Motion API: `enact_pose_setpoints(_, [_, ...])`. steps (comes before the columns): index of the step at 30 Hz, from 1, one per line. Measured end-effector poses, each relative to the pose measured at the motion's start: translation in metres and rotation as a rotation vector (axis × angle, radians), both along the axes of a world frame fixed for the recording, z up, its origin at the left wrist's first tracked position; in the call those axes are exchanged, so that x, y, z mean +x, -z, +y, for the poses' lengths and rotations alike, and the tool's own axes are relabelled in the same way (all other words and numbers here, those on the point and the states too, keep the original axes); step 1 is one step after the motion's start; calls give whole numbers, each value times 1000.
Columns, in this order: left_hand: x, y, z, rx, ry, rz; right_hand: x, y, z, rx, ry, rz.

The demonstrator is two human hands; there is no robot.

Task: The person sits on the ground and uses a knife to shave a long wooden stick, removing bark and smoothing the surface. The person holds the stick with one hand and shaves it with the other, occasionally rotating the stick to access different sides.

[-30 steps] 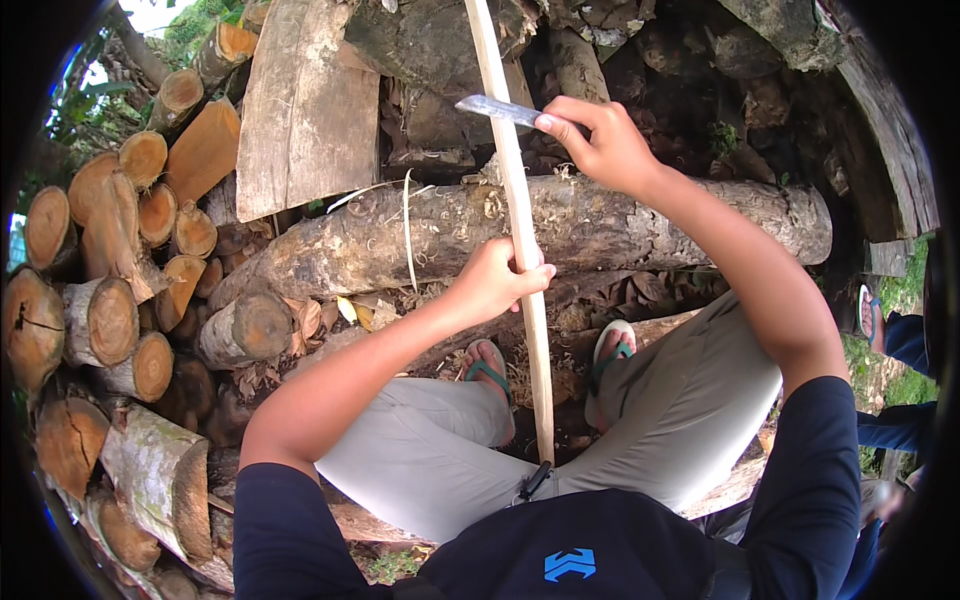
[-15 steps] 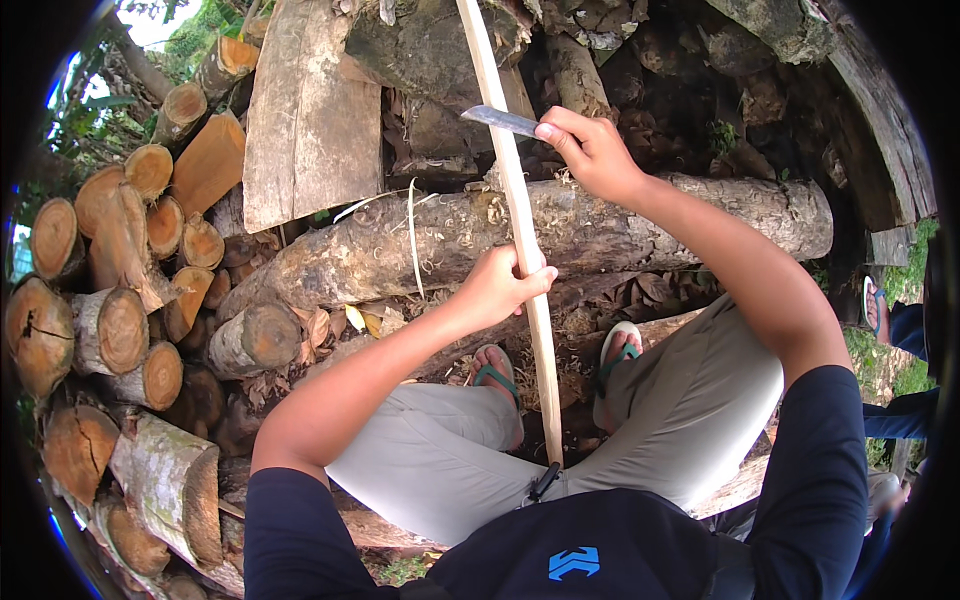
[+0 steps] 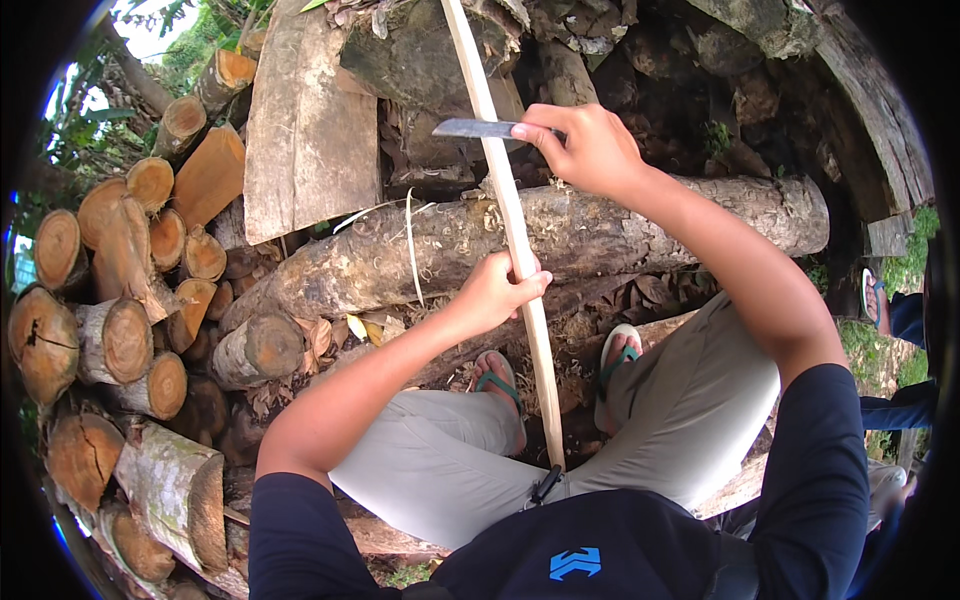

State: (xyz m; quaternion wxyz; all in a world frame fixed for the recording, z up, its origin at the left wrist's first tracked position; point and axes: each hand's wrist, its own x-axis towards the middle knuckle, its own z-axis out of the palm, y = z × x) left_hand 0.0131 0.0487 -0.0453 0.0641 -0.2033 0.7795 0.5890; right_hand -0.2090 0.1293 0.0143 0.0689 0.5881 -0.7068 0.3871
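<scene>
Running from the top edge to the lower centre of the frame, a pale wooden stick [image 3: 541, 365] is grasped mid-frame by the curled fingers of the left hand [image 3: 498, 290]. At upper centre, the fingers of the right hand [image 3: 592, 148] clasp a knife [image 3: 468, 128], its blade crossing the stick. Cut logs [image 3: 127, 341] are stacked at left.

Outdoor woodpile, stacked cut logs [image 3: 125, 340], long barky log [image 3: 370, 255], green foliage [image 3: 180, 50], grass [image 3: 912, 270]
</scene>
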Motion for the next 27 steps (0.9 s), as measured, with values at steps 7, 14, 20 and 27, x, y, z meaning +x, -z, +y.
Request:
enact_pose_setpoints(7, [0, 0, -3, 2, -6, 6, 7, -8, 0, 5, 2, 3])
enact_pose_setpoints(14, [1, -1, 2, 15, -24, 14, 13, -20, 5, 124, 10, -55])
enact_pose_setpoints(20, [1, -1, 1, 0, -15, -2, 28, 4, 11, 157, -117, 5])
enact_pose_setpoints(27, [-2, -1, 0, -9, -3, -4, 14, 4, 14, 41, -125, 28])
